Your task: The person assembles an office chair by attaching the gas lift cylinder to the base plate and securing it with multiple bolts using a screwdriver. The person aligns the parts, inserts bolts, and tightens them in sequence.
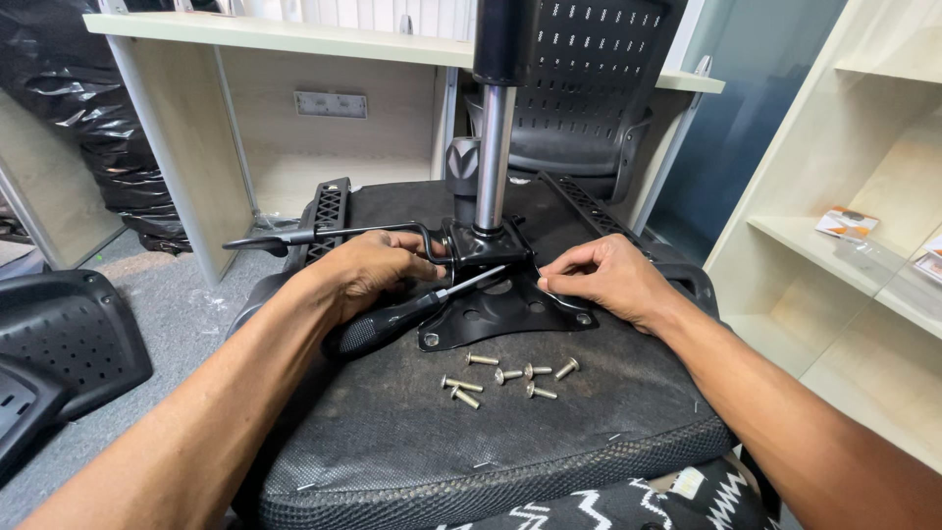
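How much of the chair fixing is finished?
Not much shows as finished. The metal plate sits on the upturned chair seat, with its pole standing up. The left hand holds a screwdriver at the plate, and the right hand touches its edge. Six bolts lie loose on the seat.

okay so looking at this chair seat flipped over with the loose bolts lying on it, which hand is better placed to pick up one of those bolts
Probably the right hand: its fingers only pinch at the edge of the black metal plate, whereas the left hand is wrapped around the screwdriver. The bolts lie just below it.
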